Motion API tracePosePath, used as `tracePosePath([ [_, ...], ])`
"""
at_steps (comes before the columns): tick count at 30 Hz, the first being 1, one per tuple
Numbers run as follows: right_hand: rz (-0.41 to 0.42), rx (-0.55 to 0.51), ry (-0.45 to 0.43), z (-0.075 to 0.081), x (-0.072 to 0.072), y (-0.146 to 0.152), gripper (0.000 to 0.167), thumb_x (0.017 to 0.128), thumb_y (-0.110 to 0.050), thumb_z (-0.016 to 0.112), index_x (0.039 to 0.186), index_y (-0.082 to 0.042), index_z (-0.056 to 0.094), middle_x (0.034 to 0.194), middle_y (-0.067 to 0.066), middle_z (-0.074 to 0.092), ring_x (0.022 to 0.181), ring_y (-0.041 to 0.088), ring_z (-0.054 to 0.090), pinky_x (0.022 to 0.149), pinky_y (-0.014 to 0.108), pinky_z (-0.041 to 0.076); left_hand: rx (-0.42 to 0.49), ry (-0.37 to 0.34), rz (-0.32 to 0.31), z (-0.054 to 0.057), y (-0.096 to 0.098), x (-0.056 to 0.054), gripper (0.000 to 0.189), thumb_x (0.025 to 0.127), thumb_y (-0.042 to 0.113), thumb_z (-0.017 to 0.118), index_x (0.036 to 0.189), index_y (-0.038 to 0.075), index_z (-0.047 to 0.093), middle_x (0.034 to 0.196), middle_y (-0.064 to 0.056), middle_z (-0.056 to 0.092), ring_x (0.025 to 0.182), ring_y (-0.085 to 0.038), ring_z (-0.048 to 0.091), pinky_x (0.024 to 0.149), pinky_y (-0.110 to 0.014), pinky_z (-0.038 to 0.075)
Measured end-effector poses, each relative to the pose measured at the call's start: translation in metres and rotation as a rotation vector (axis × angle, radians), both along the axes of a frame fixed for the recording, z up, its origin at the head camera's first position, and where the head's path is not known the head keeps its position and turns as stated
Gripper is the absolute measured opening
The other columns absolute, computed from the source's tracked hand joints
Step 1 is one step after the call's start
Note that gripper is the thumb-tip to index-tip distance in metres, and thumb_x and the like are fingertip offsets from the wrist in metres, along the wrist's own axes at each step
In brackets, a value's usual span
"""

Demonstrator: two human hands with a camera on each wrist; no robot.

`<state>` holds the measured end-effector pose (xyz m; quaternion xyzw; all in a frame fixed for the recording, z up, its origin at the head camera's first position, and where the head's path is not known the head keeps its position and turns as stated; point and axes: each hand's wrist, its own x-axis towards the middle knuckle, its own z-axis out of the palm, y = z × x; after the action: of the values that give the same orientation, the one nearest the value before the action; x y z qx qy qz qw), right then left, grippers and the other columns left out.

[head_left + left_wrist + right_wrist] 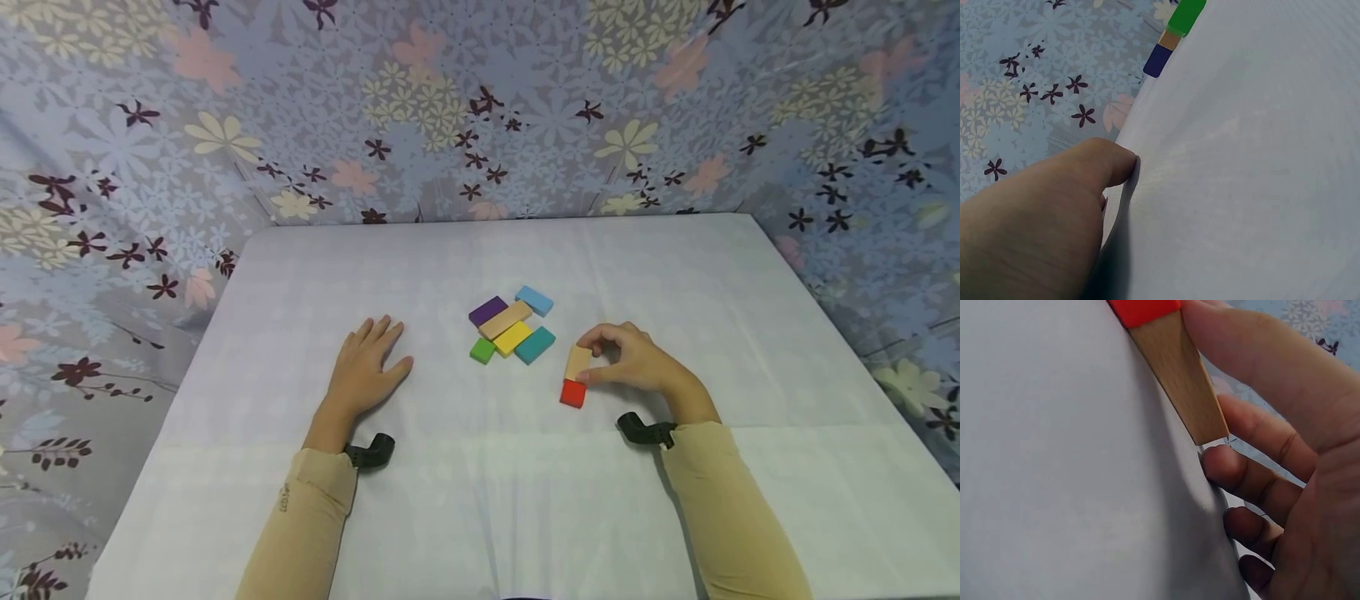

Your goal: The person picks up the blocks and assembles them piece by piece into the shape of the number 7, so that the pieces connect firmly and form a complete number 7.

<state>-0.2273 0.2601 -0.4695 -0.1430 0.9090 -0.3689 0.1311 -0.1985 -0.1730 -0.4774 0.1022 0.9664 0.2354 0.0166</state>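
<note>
Between its thumb and fingers, my right hand (637, 360) pinches a plain wooden block (577, 362) lengthwise. One end of that block meets a small red block (573, 393) on the near side. In the right wrist view the thumb lies where the wooden block (1182, 378) joins the red block (1147, 309), and fingertips are at the far end. My left hand (366, 367) rests on the white cloth with fingers spread and nothing in its grasp.
Left of my right hand lies a cluster of blocks: purple (488, 311), long natural wood (506, 320), light blue (535, 301), yellow (513, 338), teal (535, 345) and green (482, 350). A flowered cloth (480, 108) hangs behind the white-covered table (480, 500).
</note>
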Motion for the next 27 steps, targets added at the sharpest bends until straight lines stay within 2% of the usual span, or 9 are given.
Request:
tracePosePath([
  [4,0.002,0.004,-0.002,0.0,0.001,0.0,0.051,0.069,-0.043,0.09,0.109,-0.022,0.066,0.099,0.003,0.056,0.105,0.02,0.039,0.088,0.041,0.034,0.003,0.001,0.0,0.001,0.001,0.001,0.065,0.098,0.042,0.054,0.155,0.015,0.037,0.164,-0.011,0.026,0.154,-0.036,0.014,0.124,-0.057,0.008],
  [8,0.02,-0.019,0.003,-0.001,-0.002,0.0,0.05,0.074,-0.044,0.087,0.113,-0.021,0.065,0.098,0.004,0.056,0.102,0.021,0.042,0.087,0.039,0.036,0.007,0.002,-0.001,0.003,0.001,0.001,0.065,0.098,0.042,0.055,0.154,0.015,0.037,0.164,-0.011,0.026,0.154,-0.036,0.014,0.124,-0.056,0.008],
  [15,0.009,-0.06,-0.027,0.009,-0.018,-0.002,0.047,0.088,-0.041,0.075,0.126,-0.017,0.061,0.1,0.006,0.056,0.087,0.023,0.049,0.071,0.029,0.043,-0.004,0.007,0.002,0.001,0.0,-0.002,0.066,0.098,0.043,0.054,0.155,0.016,0.036,0.164,-0.01,0.026,0.154,-0.035,0.014,0.124,-0.056,0.008],
  [18,-0.011,-0.043,-0.035,0.013,-0.028,-0.007,0.048,0.091,-0.043,0.071,0.129,-0.016,0.06,0.103,0.008,0.056,0.087,0.024,0.05,0.072,0.031,0.043,-0.004,0.007,0.005,0.0,-0.001,-0.002,0.066,0.098,0.044,0.054,0.155,0.016,0.036,0.164,-0.01,0.026,0.154,-0.035,0.014,0.124,-0.056,0.009],
  [23,-0.035,0.028,-0.063,0.021,-0.044,-0.017,0.052,0.092,-0.049,0.067,0.133,-0.017,0.057,0.111,0.009,0.056,0.096,0.026,0.051,0.079,0.035,0.043,-0.011,-0.005,0.008,-0.003,-0.001,-0.003,0.066,0.098,0.046,0.052,0.155,0.017,0.036,0.165,-0.01,0.025,0.155,-0.034,0.013,0.124,-0.056,0.008],
  [27,-0.046,0.089,-0.073,0.026,-0.056,-0.027,0.051,0.093,-0.046,0.066,0.134,-0.017,0.056,0.115,0.01,0.057,0.1,0.027,0.052,0.083,0.036,0.045,-0.011,-0.01,0.011,-0.004,-0.001,-0.004,0.066,0.098,0.047,0.051,0.155,0.017,0.035,0.165,-0.009,0.024,0.155,-0.033,0.012,0.125,-0.055,0.007],
])
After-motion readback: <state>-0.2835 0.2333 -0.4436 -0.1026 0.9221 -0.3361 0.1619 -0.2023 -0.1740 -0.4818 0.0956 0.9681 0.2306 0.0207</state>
